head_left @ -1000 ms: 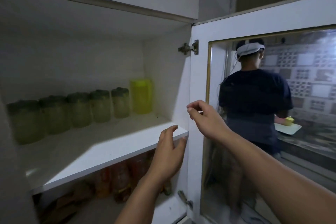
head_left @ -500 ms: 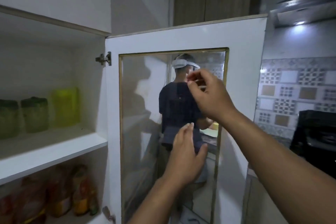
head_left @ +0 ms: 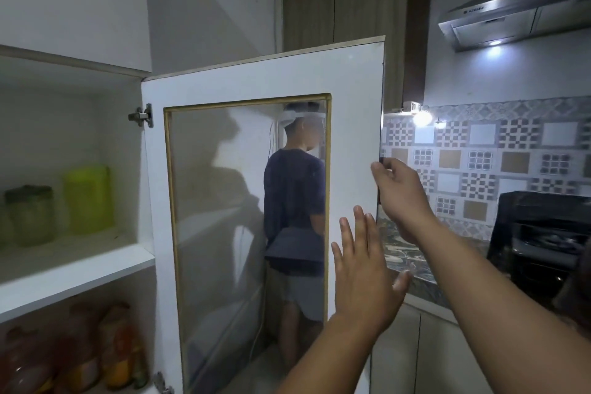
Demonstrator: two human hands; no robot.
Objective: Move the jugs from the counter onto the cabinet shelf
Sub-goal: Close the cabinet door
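A bright yellow-green jug stands on the white cabinet shelf at the left, beside a green-lidded jar. The cabinet door, white with a glass pane, stands open in the middle. My right hand grips the door's free edge with fingers curled around it. My left hand is flat and open, fingers spread, against the door's white frame just below. Neither hand holds a jug.
Bottles with orange contents fill the lower shelf. A patterned tile wall, a marbled counter and a black oven lie right. A range hood hangs above. A person shows through the door glass.
The view swung right, away from the shelf. My right hand moved from the hinge side across the glass to the door's free edge. My left hand left the shelf front and went to the door frame.
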